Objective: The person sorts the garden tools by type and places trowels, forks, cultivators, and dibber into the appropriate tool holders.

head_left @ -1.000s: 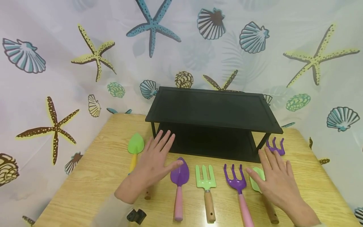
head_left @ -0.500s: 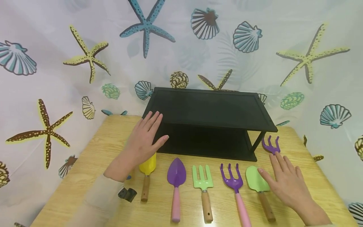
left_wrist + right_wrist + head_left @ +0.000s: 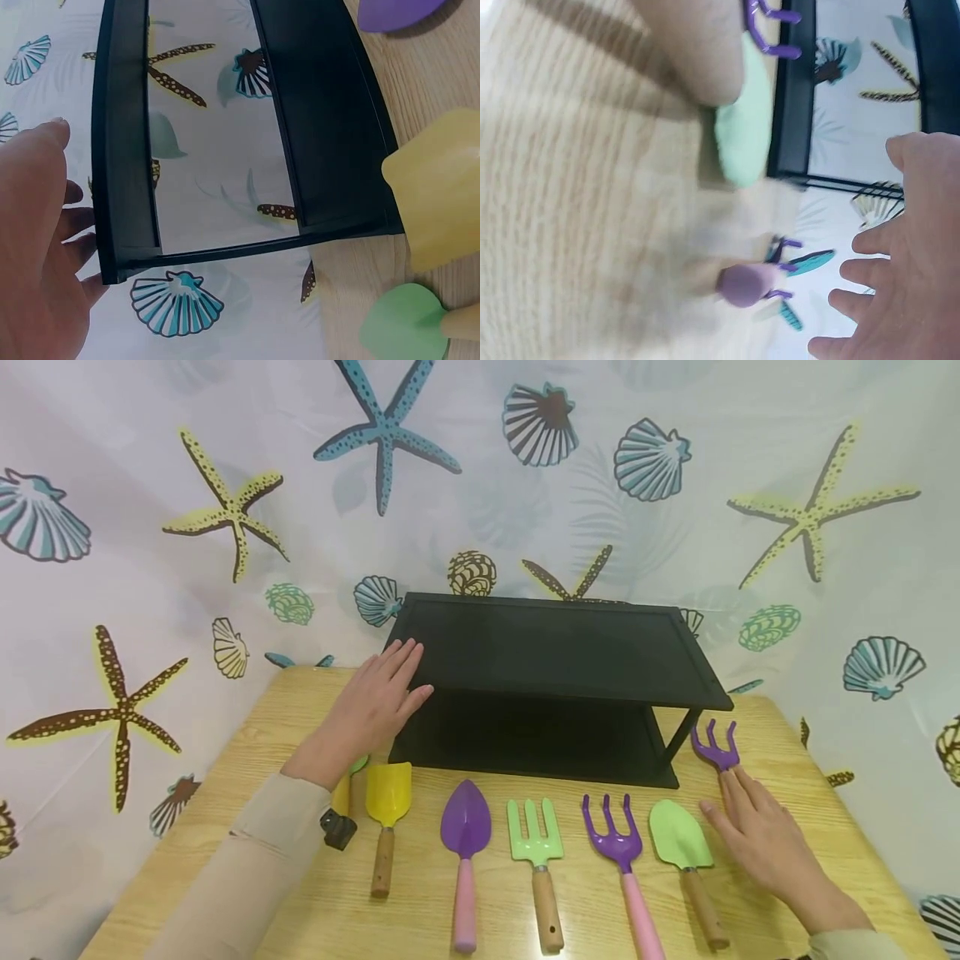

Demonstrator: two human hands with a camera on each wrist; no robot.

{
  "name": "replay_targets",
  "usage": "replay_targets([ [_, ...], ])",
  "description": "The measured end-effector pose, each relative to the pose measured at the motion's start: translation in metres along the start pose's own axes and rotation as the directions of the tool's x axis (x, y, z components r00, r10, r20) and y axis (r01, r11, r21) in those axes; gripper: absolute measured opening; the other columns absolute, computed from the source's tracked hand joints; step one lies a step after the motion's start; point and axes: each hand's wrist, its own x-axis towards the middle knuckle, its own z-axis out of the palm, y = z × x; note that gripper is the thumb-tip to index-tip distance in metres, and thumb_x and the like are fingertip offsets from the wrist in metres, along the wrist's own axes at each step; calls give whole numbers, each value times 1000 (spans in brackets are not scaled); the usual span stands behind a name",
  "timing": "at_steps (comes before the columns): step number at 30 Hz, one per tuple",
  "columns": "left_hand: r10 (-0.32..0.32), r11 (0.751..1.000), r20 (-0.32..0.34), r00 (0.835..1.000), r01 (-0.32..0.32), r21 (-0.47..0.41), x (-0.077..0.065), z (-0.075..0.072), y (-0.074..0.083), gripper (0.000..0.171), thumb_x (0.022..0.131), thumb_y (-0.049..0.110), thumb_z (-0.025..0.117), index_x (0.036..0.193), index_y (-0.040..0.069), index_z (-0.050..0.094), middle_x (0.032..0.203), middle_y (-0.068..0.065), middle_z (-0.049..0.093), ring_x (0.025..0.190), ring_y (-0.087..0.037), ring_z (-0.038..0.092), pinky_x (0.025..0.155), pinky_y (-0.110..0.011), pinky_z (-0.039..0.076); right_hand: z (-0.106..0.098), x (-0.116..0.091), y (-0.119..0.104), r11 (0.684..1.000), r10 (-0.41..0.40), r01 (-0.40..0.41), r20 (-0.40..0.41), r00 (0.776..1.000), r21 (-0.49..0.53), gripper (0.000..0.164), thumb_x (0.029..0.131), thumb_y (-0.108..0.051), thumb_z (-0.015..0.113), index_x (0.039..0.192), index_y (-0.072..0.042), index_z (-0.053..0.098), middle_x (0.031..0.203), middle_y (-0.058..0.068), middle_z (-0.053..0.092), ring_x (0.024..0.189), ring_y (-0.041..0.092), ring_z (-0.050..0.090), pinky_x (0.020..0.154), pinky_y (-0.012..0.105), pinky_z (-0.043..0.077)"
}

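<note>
My left hand (image 3: 372,706) is at the left end of a black two-tier shelf (image 3: 555,643), its fingers straight over the top board's corner. In the left wrist view those fingers (image 3: 75,225) meet the shelf's edge. My right hand (image 3: 768,839) is over the handle side of a small purple rake (image 3: 716,745) beside the shelf, covering its handle in the head view. Seen from the right wrist, the hand's fingers (image 3: 866,274) are extended and hold nothing, apart from the rake's pink handle (image 3: 746,285).
In front of the shelf lie a yellow scoop (image 3: 389,793), a purple trowel (image 3: 467,818), a green fork (image 3: 535,835), another purple rake (image 3: 617,839) and a green trowel (image 3: 678,831). A green trowel with a yellow handle (image 3: 341,795) is partly hidden by my left arm.
My left hand has moved left and up to the shelf's top corner, uncovering the yellow scoop. My right hand has shifted right, off the green trowel to the rake's handle.
</note>
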Motion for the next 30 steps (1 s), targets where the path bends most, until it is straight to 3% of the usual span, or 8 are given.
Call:
replay_targets([
  [7,-7,998,81,997,2,58,8,7,-6,74,90,60,18,144,10,18,150,-8,19,139,-24,14,112,-44,17,14,5,15,1000,24,-25,34,999,16,66,96,-40,31,139,8,16,136,38,21,117,58,25,92,66,23],
  [12,9,996,51,999,-13,84,11,11,-9,71,91,56,23,143,8,21,149,-10,22,139,-25,16,112,-43,17,23,8,23,1000,24,-24,45,999,10,63,97,-35,28,140,8,12,137,40,19,118,58,24,94,66,23],
  [19,12,996,23,1000,-14,93,14,18,-6,71,91,56,22,143,8,21,149,-9,22,139,-24,16,112,-43,17,35,11,31,999,-28,28,-6,1000,46,56,96,-12,30,140,7,3,138,40,12,122,56,21,96,64,23],
  [30,-9,996,-1,1000,9,92,12,21,-6,69,91,54,23,142,7,22,149,-8,22,139,-23,16,113,-42,14,47,17,41,995,-63,71,-106,992,65,56,89,-5,42,136,13,18,140,36,17,124,53,23,95,63,25],
])
